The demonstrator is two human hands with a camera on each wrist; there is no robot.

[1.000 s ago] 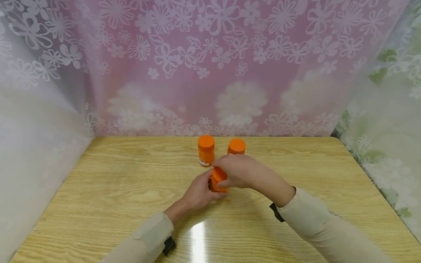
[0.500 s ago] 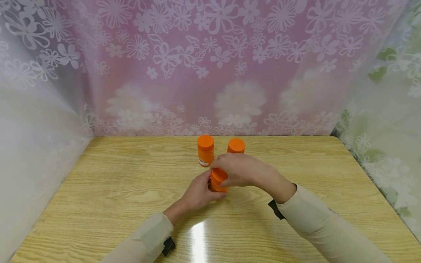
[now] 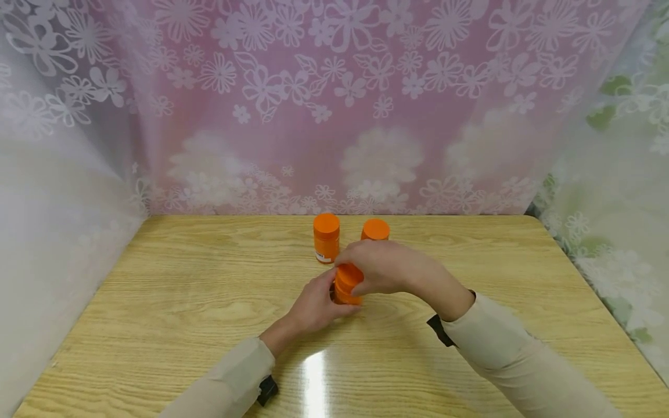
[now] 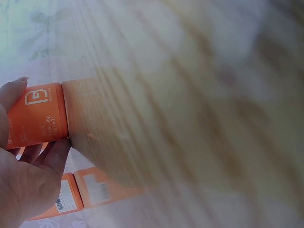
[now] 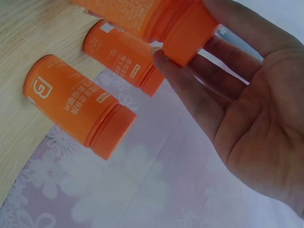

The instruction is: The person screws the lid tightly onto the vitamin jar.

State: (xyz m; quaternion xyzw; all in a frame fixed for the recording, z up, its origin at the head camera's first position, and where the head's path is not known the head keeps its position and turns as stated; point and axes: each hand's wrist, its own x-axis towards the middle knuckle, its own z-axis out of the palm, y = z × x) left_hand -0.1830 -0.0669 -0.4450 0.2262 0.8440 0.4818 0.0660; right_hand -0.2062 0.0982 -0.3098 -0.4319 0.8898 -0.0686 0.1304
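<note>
In the head view an orange bottle (image 3: pixel 346 296) stands on the table between both hands. My left hand (image 3: pixel 313 305) grips its body low down, thumb on the near side; the left wrist view shows the printed body (image 4: pixel 35 114) between thumb and fingers. From above, my right hand (image 3: pixel 392 266) holds the orange cap (image 3: pixel 349 274) by its edge. Fingers and thumb go round that cap (image 5: pixel 190 35) in the right wrist view. The cap sits at the bottle's top; whether it is loose I cannot tell.
Two similar orange capped bottles stand just behind: one at left (image 3: pixel 326 241) and one at right (image 3: pixel 375 229), the latter partly hidden by my right hand. The wood-grain table (image 3: pixel 183 302) ends at a pink floral curtain (image 3: pixel 292 139).
My right hand has turned slightly at the cap, its thumb shifting a little to the right and away. My left hand keeps its hold on the bottle in the same place.
</note>
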